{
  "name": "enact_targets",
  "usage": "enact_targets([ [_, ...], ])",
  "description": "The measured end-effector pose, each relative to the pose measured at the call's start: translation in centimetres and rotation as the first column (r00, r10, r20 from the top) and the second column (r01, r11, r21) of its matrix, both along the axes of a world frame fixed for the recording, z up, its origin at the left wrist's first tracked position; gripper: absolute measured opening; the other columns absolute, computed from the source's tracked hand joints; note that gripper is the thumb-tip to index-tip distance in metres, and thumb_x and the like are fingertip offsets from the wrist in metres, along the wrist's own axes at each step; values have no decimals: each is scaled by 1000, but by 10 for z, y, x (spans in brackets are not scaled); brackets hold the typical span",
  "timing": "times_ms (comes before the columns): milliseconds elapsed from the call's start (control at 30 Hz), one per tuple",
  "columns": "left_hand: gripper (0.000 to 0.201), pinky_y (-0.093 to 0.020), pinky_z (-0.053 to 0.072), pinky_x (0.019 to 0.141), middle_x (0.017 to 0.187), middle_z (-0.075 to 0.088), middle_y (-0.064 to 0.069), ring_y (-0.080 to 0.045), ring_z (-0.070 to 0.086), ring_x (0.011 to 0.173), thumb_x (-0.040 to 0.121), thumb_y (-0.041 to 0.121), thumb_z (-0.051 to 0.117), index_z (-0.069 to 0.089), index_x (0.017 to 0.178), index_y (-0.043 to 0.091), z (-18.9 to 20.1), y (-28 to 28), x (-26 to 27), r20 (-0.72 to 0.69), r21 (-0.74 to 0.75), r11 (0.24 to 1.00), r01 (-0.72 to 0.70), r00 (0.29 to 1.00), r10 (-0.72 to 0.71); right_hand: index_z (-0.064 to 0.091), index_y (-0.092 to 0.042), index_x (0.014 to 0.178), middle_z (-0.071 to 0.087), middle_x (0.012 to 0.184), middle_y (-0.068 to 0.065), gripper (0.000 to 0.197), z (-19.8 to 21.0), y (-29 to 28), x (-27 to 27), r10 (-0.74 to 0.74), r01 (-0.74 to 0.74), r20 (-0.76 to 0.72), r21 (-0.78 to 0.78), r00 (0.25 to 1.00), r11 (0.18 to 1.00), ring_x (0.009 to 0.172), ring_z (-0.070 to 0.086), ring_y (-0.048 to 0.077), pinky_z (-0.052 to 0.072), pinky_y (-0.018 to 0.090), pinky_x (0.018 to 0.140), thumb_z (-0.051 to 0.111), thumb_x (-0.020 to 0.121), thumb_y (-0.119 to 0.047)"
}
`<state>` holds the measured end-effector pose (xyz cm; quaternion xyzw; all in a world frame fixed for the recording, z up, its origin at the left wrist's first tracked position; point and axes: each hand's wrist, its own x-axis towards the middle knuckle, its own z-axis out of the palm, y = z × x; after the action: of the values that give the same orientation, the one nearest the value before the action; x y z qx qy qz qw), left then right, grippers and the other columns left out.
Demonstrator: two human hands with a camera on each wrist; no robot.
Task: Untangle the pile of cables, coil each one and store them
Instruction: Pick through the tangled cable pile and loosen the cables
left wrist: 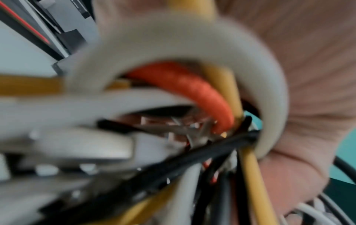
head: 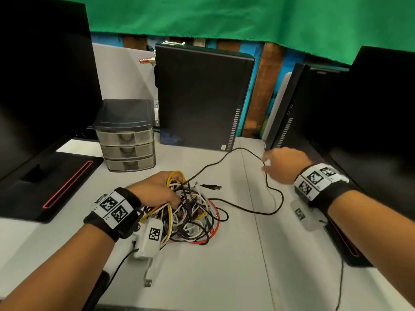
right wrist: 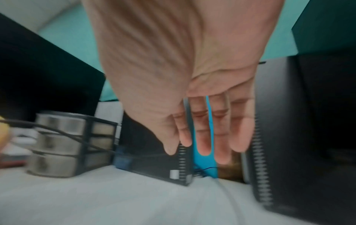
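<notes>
Head view: cable pile (head: 190,216) under left hand (head: 155,189)

no readable words, brands or numbers anywhere. only signs: black-and-white square coded markers on left wristband (head: 114,209), on white camera housing (head: 151,239) under left wrist, on right wristband (head: 315,179). small pale sticker (head: 223,147) on lower corner of black computer case (head: 202,95), print too small to read.

The head view looks down on the desk (head: 224,277); both blurred wrist views look forward along it from close.
</notes>
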<state>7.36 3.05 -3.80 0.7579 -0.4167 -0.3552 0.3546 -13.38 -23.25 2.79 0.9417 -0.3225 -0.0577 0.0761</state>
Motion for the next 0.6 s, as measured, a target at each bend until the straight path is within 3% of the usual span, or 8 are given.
enact_targets([
  [67, 45, -36, 52, 72, 82, 67, -10, -22, 61, 75, 51, 3, 70, 61, 95, 8, 1, 2, -1, -58, -66, 998, -13, 998, 9, 66, -29, 120, 66, 122, -7, 24, -16, 30, 7, 105, -149, 160, 295, 982, 944, 98, 64, 12, 54, 30, 86, 53, 101, -36],
  [167, 50, -44, 55, 80, 88, 69, -14, -30, 66, 82, 49, -3, 70, 61, 98, 3, 2, 4, 2, -107, -161, 986, -40, 994, 23, 64, -27, 129, 59, 130, -14, 28, -41, 71, 16, 45, -227, 264, 717, 963, 659, 84, 71, 16, 57, 22, 65, 51, 104, -26],
  [233, 50, -49, 55, 87, 94, 70, -20, -42, 68, 92, 48, -5, 71, 62, 97, 5, 3, 5, 3, -126, -207, 977, -57, 991, 31, 64, -28, 131, 61, 134, -13, 35, -56, 84, 21, 20, -256, 286, 822, 958, 509, 100, 72, 30, 54, 23, 58, 52, 101, -14],
  [300, 52, -55, 53, 91, 102, 69, -27, -48, 65, 102, 46, -7, 71, 63, 96, 5, 2, 6, 4, -158, -231, 971, -68, 987, 32, 67, -27, 126, 67, 127, -10, 37, -60, 88, 23, 15, -308, 334, 851, 942, 425, 107, 70, 28, 58, 33, 73, 54, 97, -8],
  [333, 53, -56, 53, 92, 103, 68, -28, -48, 64, 103, 44, -6, 71, 64, 95, 6, 2, 7, 4, -174, -235, 970, -64, 984, 22, 70, -24, 122, 71, 118, -6, 32, -58, 88, 24, 17, -322, 350, 842, 937, 433, 100, 72, 20, 58, 34, 75, 54, 98, -9],
  [433, 52, -51, 53, 90, 95, 68, -24, -42, 67, 95, 42, -1, 74, 64, 92, 11, -1, 7, 0, -190, -224, 975, -8, 981, -36, 77, -16, 100, 74, 93, 4, 17, -52, 85, 25, -21, -355, 433, 764, 901, 539, 67, 63, 5, 53, 27, 61, 60, 99, -15],
  [533, 48, -41, 51, 79, 86, 66, -16, -28, 62, 79, 52, -2, 71, 59, 98, 4, 1, 0, -7, -200, -223, 975, -5, 979, -40, 76, -17, 91, 70, 87, -2, 12, -52, 79, 30, 183, -438, 622, 285, 762, 853, 72, 61, 8, 51, 30, 71, 64, 95, -19],
  [600, 51, -39, 51, 77, 87, 65, -17, -28, 61, 79, 54, -2, 70, 55, 102, -1, 2, -3, -10, -221, -224, 975, -5, 974, -46, 75, -18, 94, 68, 90, -3, 12, -55, 81, 34, 290, -441, 591, 125, 753, 889, 80, 61, 16, 52, 33, 77, 63, 96, -22],
])
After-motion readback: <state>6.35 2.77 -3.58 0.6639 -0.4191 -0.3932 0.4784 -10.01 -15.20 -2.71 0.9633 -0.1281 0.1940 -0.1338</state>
